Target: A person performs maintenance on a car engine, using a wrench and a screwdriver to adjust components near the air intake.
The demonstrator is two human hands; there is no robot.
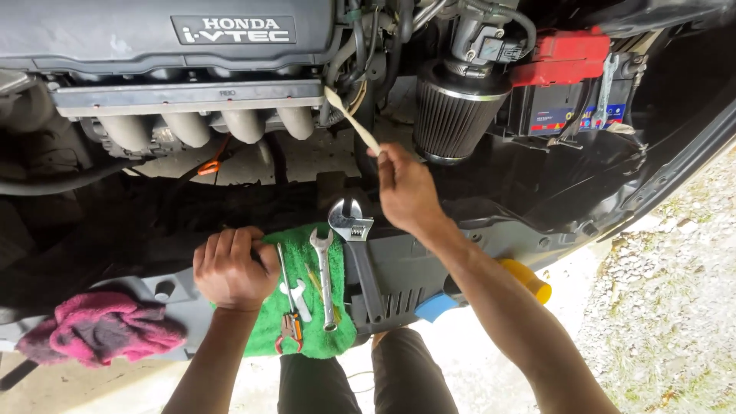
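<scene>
My right hand is raised over the open engine bay and pinches a thin pale stick that points up toward the engine's intake pipes. My left hand rests knuckles-up, fingers curled, on the left edge of a green cloth laid over the car's front panel. On the cloth lie a silver combination spanner, a slim tool with orange-handled pliers, and a small white piece. A large adjustable wrench lies just right of the cloth.
A cone air filter and a battery with a red cover sit at the upper right. A pink rag lies on the panel at left. A yellow and blue object hangs under my right forearm. Gravel ground lies at right.
</scene>
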